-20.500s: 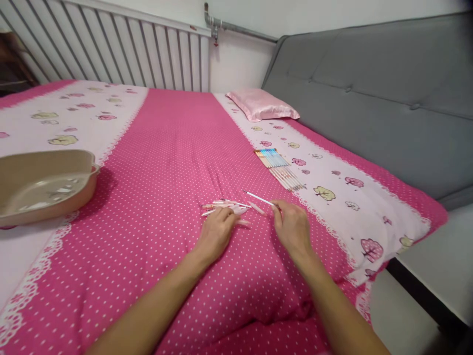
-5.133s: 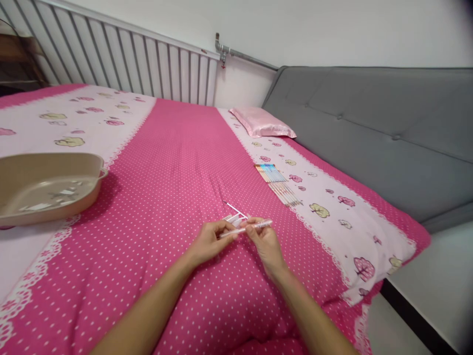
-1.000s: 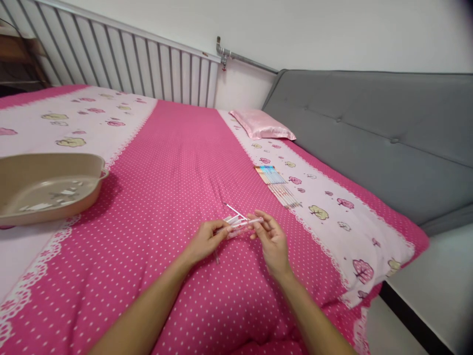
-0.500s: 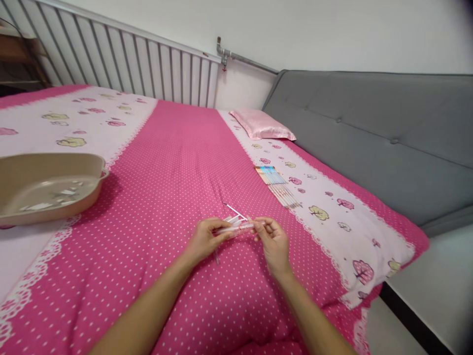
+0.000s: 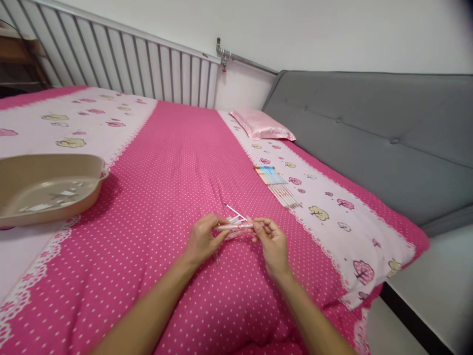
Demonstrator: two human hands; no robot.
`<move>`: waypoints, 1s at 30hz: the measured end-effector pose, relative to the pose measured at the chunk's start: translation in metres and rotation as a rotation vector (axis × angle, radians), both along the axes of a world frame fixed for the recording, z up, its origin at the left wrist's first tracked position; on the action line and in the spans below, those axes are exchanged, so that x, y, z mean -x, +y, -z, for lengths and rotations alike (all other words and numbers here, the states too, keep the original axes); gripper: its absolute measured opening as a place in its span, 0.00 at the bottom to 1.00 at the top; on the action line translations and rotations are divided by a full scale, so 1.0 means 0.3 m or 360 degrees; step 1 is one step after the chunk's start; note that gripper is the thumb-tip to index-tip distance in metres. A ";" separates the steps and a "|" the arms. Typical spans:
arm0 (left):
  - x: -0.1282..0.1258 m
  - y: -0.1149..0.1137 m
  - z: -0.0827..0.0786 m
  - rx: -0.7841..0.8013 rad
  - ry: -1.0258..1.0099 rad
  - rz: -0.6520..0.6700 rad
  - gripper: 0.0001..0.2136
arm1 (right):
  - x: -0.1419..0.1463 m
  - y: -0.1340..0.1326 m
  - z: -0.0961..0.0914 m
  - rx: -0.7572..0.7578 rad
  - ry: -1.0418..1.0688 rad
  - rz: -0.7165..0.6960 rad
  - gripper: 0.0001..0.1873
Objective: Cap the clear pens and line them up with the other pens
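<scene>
Beige basin (image 5: 87, 199) holding white scraps (image 5: 61, 194), pen (image 5: 235, 227) held

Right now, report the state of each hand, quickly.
Left hand: closed, pinching one end of the thin pale plastic pen.
Right hand: closed, pinching the pen's other end.

Bright, soft, even light fills the scene, without glare. The tan basin (image 5: 48, 187) throws a diffuse shadow rightward onto the bedspread (image 5: 166, 162). The left hand (image 5: 201, 240) and right hand (image 5: 274, 247) shade it only faintly. The wide lens bows the radiator (image 5: 121, 64) and sofa back (image 5: 369, 128), and the right corners darken. The thin stick (image 5: 236, 226) looks soft, its detail lost.
</scene>
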State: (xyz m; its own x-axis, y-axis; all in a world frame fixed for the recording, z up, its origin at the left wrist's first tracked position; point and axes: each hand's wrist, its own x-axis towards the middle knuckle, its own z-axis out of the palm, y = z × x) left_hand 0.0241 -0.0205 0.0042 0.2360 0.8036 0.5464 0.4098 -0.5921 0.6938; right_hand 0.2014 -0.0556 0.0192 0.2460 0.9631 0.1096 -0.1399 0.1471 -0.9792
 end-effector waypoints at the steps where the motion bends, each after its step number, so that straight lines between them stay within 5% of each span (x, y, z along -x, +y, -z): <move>1: 0.000 -0.001 0.000 0.0029 0.0020 0.0012 0.09 | -0.002 0.000 -0.001 -0.0018 -0.0010 0.0003 0.12; 9: 0.005 0.003 0.002 -0.0056 0.0393 0.0116 0.14 | -0.009 0.000 -0.006 -0.0157 -0.0181 -0.0011 0.09; 30: 0.005 0.011 -0.003 -0.0484 0.0138 0.0045 0.07 | 0.003 -0.004 -0.001 -0.0074 -0.0162 0.0085 0.12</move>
State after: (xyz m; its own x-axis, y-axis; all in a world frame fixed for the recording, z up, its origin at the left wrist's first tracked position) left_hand 0.0226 -0.0173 0.0051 0.3123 0.5988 0.7375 0.4402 -0.7792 0.4462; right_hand 0.2006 -0.0569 0.0194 0.2824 0.9422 0.1806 -0.0306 0.1970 -0.9799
